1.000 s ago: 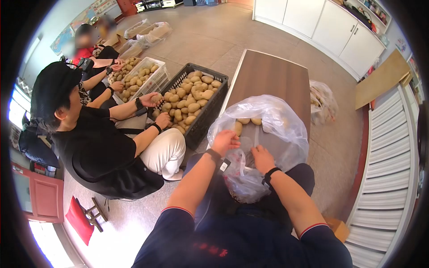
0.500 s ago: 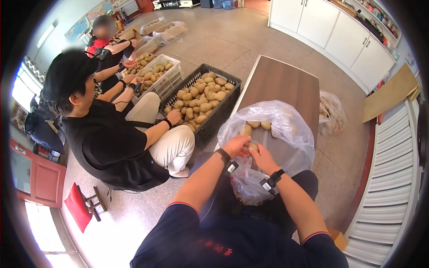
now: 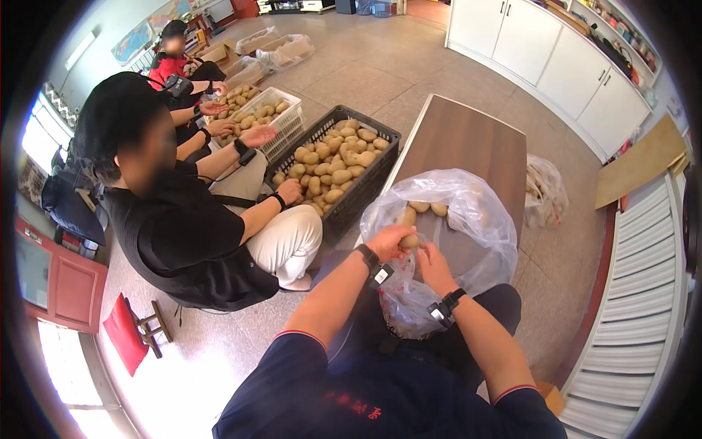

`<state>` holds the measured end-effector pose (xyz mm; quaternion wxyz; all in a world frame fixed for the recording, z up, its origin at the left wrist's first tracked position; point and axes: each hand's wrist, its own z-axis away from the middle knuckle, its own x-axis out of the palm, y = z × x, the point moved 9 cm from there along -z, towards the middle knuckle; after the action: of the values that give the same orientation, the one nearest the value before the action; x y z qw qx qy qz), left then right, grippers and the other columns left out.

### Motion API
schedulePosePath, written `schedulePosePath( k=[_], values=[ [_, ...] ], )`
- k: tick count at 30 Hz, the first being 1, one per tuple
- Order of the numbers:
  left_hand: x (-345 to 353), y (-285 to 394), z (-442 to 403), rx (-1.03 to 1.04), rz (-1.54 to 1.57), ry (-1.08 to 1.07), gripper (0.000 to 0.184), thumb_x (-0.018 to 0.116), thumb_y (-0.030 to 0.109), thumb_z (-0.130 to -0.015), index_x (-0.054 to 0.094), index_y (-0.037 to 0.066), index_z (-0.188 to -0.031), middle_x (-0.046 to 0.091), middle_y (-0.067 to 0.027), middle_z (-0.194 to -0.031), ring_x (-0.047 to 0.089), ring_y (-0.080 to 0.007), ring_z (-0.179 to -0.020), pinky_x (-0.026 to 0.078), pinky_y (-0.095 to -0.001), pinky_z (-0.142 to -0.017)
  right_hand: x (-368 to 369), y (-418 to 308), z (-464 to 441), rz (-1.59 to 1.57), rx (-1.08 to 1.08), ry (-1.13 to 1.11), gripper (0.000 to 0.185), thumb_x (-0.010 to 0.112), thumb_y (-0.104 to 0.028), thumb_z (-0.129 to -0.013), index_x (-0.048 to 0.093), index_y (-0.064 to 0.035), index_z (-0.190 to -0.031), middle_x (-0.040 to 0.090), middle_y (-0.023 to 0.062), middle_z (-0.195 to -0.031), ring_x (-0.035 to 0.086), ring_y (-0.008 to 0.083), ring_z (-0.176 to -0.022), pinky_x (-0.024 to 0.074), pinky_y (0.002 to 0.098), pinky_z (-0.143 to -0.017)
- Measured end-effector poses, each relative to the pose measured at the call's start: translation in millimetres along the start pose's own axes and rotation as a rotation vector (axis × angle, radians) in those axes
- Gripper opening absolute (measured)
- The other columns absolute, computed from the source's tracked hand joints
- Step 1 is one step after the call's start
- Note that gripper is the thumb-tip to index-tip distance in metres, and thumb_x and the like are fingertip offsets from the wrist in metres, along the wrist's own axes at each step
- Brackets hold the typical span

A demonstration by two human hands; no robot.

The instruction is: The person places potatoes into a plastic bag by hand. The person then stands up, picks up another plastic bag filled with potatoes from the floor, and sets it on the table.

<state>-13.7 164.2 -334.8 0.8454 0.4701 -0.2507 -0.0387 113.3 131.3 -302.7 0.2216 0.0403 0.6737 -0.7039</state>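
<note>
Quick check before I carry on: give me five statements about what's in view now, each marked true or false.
1. The left hand holds a potato. True.
2. The black crate stands empty. False: potatoes are heaped in it.
3. The right hand is inside the black crate. False: the right hand is close to the held potato.
4. The black crate stands left of the brown-topped table. True.
5. The red seat is on the table. False: the red seat is by the floor.
</note>
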Motion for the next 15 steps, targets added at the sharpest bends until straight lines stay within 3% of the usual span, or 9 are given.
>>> schedulePosePath(
  k=[1,3,5,7,8,10,15],
  values=[
    [-6.9,5.0,0.3,0.048,-0.061,0.050,0.021,0.053,0.014,-0.095,0.060,0.003,-0.111,0.062,-0.0060,-0.094,0.059,-0.0148,-0.072,0.045,-0.0282,-0.052,0.7,10.1,1.0,0.001,-0.001,-0.003,0.032,0.053,-0.026,-0.096,0.056,0.0013,-0.113,0.067,0.0180,-0.086,0.066,0.0314,-0.076,0.0501,0.0408,-0.070],
    [-15.1,6.3,-1.0,0.070,0.025,0.020,0.021,0.052,0.009,-0.094,0.060,0.004,-0.113,0.062,-0.0068,-0.098,0.060,-0.0151,-0.075,0.047,-0.0292,-0.055,-0.9,26.0,4.1,0.355,-0.217,0.027,0.027,0.054,-0.021,-0.093,0.057,0.0007,-0.109,0.065,0.0213,-0.090,0.063,0.0394,-0.084,0.0486,0.0465,-0.075],
    [-19.7,8.0,-6.8,0.091,0.109,-0.012,0.023,0.051,0.003,-0.093,0.059,0.004,-0.114,0.062,-0.0077,-0.102,0.060,-0.0154,-0.078,0.049,-0.0301,-0.058,-1.7,37.4,10.6,0.394,-0.195,-0.028,0.025,0.055,-0.018,-0.091,0.057,0.0005,-0.108,0.064,0.0223,-0.092,0.061,0.0416,-0.087,0.0475,0.0482,-0.078],
    [-36.4,22.3,-10.1,0.227,0.236,0.158,0.025,0.053,0.031,-0.096,0.059,0.008,-0.102,0.065,-0.0087,-0.087,0.059,-0.0187,-0.058,0.043,-0.0281,-0.045,-2.5,51.6,15.6,0.432,-0.172,-0.080,0.025,0.055,-0.016,-0.089,0.057,0.0002,-0.108,0.063,0.0232,-0.094,0.059,0.0438,-0.091,0.0465,0.0498,-0.080],
    [-37.9,26.5,-8.7,0.227,0.236,0.159,0.025,0.053,0.031,-0.096,0.059,0.008,-0.102,0.065,-0.0087,-0.087,0.059,-0.0187,-0.058,0.043,-0.0281,-0.045,-2.1,60.3,17.3,0.478,-0.162,-0.104,0.024,0.055,-0.014,-0.088,0.058,-0.0002,-0.107,0.063,0.0227,-0.095,0.059,0.0425,-0.093,0.0467,0.0491,-0.082],
    [-54.8,29.5,-2.7,0.247,0.725,0.211,0.025,0.052,0.031,-0.096,0.059,0.007,-0.102,0.066,-0.0108,-0.091,0.060,-0.0222,-0.064,0.046,-0.0314,-0.050,-0.9,72.2,21.0,0.523,-0.151,-0.129,0.023,0.055,-0.013,-0.088,0.058,-0.0006,-0.107,0.062,0.0221,-0.096,0.059,0.0412,-0.095,0.0470,0.0484,-0.083],
    [-88.8,41.3,6.7,0.341,0.828,0.295,0.026,0.051,0.029,-0.095,0.058,0.004,-0.101,0.064,-0.0122,-0.092,0.061,-0.0261,-0.074,0.049,-0.0360,-0.062,1.3,83.1,24.3,0.529,-0.147,-0.135,0.023,0.053,-0.010,-0.088,0.058,-0.0017,-0.109,0.061,0.0203,-0.101,0.059,0.0394,-0.098,0.0474,0.0468,-0.085]
  ],
)
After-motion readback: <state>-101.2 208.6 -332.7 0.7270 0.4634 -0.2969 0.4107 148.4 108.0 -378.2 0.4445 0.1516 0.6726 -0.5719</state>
